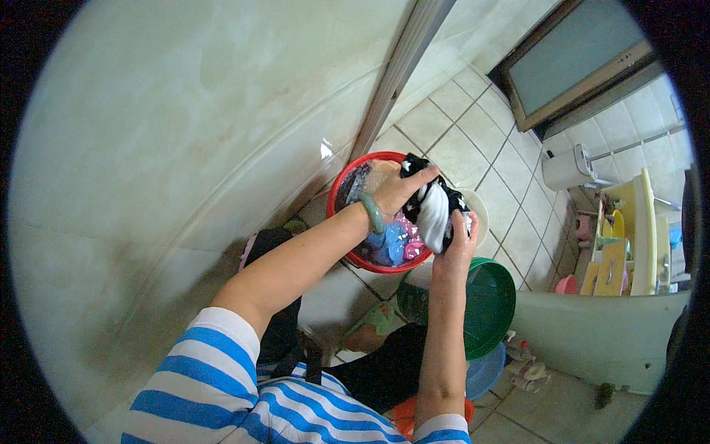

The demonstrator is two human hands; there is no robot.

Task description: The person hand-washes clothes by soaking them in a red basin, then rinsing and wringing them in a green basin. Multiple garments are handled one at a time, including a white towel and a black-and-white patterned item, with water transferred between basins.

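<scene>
Both my hands grip a bunched black-and-white cloth (435, 213), which looks wet and twisted. My left hand (400, 191), with a green bangle (371, 213) at its wrist, holds the upper left part of the cloth. On its lower right side, my right hand (461, 236) is closed round the fabric. Beneath and to the left stands a round red basin (331, 202) with water in it, where blue cloth (391, 244), pink cloth (413, 250) and a pale beige piece are soaking. The left forearm passes over the basin's rim.
A green tub (491, 308) stands near my right forearm, with a blue basin (488, 369) and a red one (404, 413) behind it. Bottles (524, 366) stand on the tiled floor. A wall (222, 166) runs along the left; a yellow cabinet (643, 238) is far right.
</scene>
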